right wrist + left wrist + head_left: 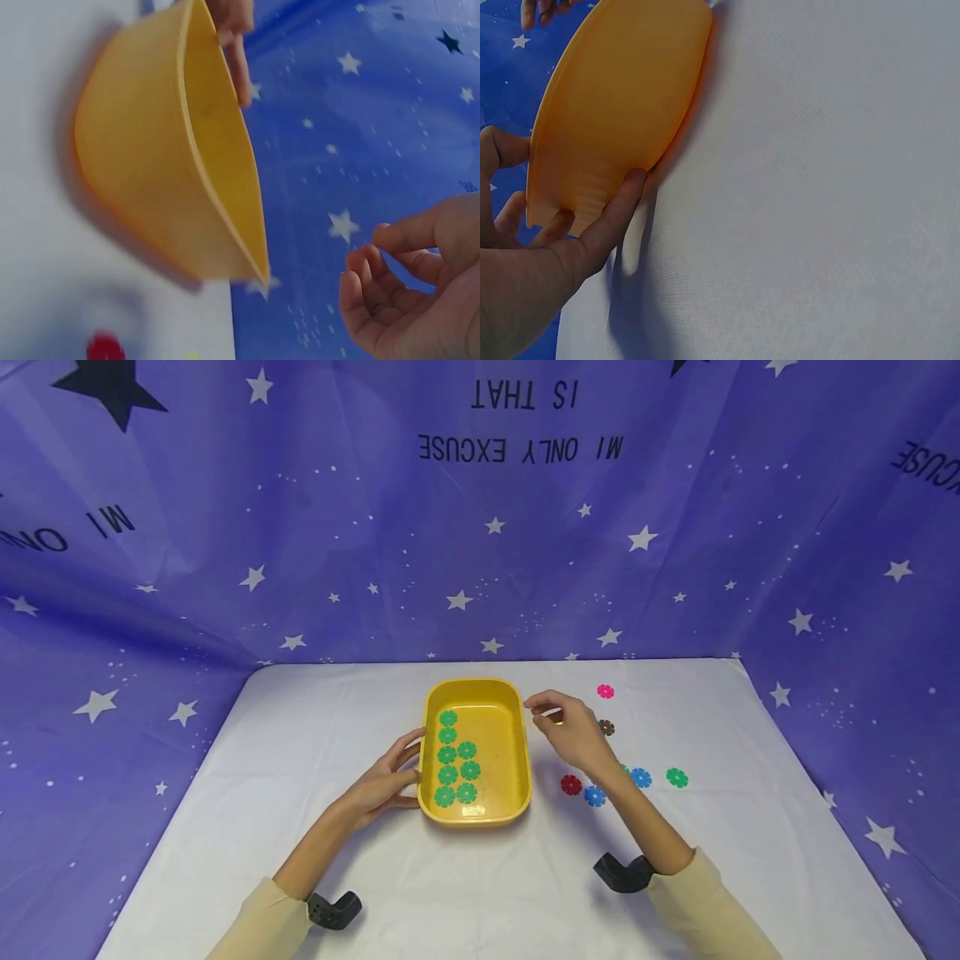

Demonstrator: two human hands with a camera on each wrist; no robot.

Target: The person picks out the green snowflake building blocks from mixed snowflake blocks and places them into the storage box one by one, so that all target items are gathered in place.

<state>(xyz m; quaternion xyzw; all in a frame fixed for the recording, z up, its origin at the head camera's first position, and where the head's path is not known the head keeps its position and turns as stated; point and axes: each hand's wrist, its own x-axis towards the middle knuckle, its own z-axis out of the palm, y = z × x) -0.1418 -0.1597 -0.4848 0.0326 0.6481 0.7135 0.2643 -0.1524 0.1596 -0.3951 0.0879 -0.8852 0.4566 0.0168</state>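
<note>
A yellow plastic tray (474,820) stands upright on the table, with several green snowflake discs (467,750) lying flat along its left side. My left hand (378,785) holds the tray's left wall from outside, fingertips at the rim and lower down the wall, as the left wrist view shows. Just beyond the right rim, my right hand (573,731) hovers, fingers loosely bent. In the right wrist view its thumb and fingertips are close together, and no disc shows between them.
Right of the tray lie loose snowflake discs: pink (605,692), brown (607,727), red (572,785), blue (595,795) and green (677,777). My right forearm covers part of this group. A purple star-patterned curtain (420,543) rises behind the white-covered table (465,893).
</note>
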